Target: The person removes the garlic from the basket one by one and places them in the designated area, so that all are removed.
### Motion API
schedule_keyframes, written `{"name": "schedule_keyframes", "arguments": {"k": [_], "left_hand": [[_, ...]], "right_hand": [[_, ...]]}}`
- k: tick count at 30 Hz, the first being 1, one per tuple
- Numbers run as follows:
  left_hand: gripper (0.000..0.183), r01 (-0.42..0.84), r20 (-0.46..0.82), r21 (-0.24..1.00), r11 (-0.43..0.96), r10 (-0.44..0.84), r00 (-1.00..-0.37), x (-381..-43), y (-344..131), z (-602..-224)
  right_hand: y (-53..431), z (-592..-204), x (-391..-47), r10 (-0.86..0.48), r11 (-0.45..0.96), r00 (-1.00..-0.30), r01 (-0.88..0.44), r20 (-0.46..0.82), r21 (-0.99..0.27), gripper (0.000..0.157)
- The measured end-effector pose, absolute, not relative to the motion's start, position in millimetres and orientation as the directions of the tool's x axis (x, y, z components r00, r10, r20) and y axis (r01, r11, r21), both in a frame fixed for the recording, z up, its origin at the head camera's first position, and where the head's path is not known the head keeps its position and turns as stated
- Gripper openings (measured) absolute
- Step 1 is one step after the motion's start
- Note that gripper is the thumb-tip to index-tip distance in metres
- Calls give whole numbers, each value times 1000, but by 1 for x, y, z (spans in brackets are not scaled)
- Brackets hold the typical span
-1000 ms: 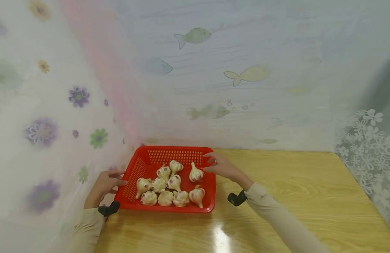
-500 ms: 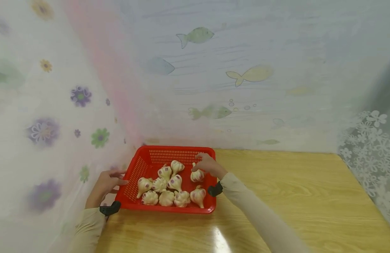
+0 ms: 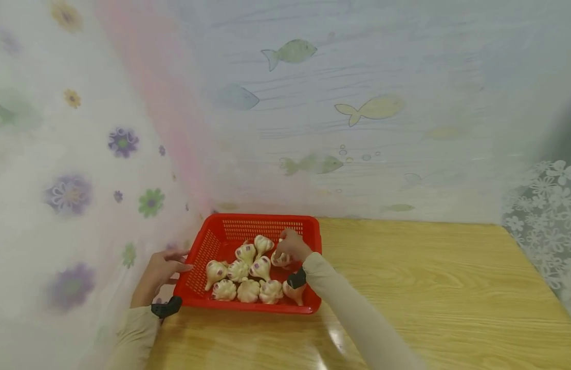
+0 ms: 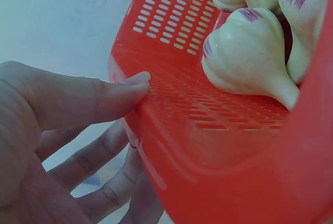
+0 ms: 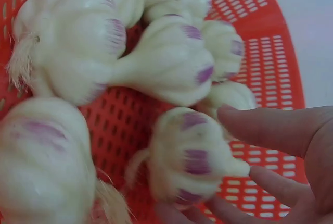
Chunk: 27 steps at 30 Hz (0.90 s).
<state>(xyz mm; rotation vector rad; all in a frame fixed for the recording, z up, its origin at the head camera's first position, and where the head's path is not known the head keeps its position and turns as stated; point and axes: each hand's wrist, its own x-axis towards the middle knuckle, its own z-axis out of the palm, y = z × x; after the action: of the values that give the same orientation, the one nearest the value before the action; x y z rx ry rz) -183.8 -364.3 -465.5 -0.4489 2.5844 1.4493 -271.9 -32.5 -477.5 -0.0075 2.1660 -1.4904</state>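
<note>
A red perforated plastic basket [image 3: 248,307] holds several white garlic bulbs [image 3: 249,291] with purple marks. At its left end my left hand [image 3: 158,272] grips the rim; the left wrist view shows the thumb [image 4: 122,96] over the edge and the fingers [image 4: 86,159] against the outer wall. Inside the right part of the basket, my right hand [image 3: 293,244] curls around one garlic bulb [image 5: 184,156]. Its thumb lies at the bulb's upper side, fingers around the stem and underside. The hand and wrist cover part of that bulb and another garlic bulb [image 3: 294,293] nearer me.
The basket stands on a wooden table [image 3: 428,288] in the corner, close to the left wall [image 3: 91,221] painted with flowers. Behind the table rises a back wall [image 3: 405,164] with painted fish. Table surface extends to the right of the basket.
My right hand has moved left and down from the basket's right rim onto the garlic bulb, which has shifted slightly left. The left hand stays on the rim.
</note>
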Motion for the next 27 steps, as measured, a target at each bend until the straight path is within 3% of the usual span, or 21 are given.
{"name": "schedule_keyframes", "arguments": {"k": [11,17,24,27], "left_hand": [[55,-319,-267,824,468,-176,-947,-180,-363,-469],[54,-319,-258,820,475,-190,-947,-180,-363,-469],[53,-322,-256,823,469,-200,-946,-184,-364,-468],[53,-325,-255,820,472,-207,-945,-185,-364,-468]], "right_hand": [[-34,-499,-266,-260,421,-878,271,-402,-866,55],[-27,-490,-269,-337,343,-844,303,-417,-889,45],[-10,-476,-275,-408,292,-822,294,-397,-910,64],[-2,-471,-276,-402,306,-834,267,-378,-914,65]]}}
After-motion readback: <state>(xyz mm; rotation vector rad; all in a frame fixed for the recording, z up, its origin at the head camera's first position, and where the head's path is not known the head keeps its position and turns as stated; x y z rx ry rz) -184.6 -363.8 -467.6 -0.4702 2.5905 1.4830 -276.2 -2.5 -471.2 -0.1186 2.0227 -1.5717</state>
